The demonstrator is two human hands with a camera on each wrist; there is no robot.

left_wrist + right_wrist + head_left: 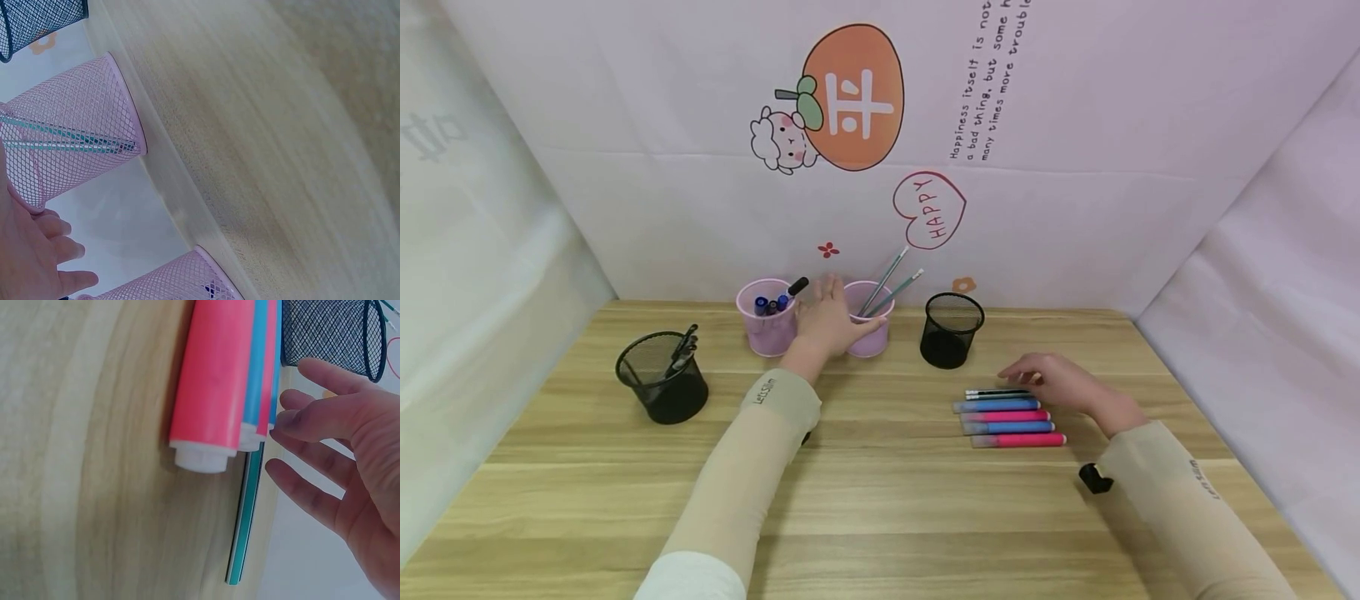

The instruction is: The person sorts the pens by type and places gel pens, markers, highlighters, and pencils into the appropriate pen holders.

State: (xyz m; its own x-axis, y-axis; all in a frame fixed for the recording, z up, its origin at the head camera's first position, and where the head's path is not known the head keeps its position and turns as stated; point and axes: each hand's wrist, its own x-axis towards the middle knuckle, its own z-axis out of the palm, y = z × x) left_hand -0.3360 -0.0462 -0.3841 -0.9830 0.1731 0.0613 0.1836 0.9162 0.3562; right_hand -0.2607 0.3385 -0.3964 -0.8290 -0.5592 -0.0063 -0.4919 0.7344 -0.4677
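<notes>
My left hand (829,321) spreads its fingers at the two pink mesh cups, thumb over the front of the right cup (867,340). In the left wrist view its fingers (65,249) look straight and hold nothing. Two green pencils (891,287) lean in that cup. Blue-capped and black pens stand in the left pink cup (771,337). My right hand (1060,382) hovers at the right ends of some pencils (998,395), its fingers loosely bent with nothing between them. Blue and pink markers (1011,440) lie in a row in front of the pencils.
A black mesh cup (946,346) stands right of the pink ones. Another black mesh cup (673,400), holding black pens, stands at the left. White cloth (1075,233) with printed drawings hangs behind the wooden table (895,517).
</notes>
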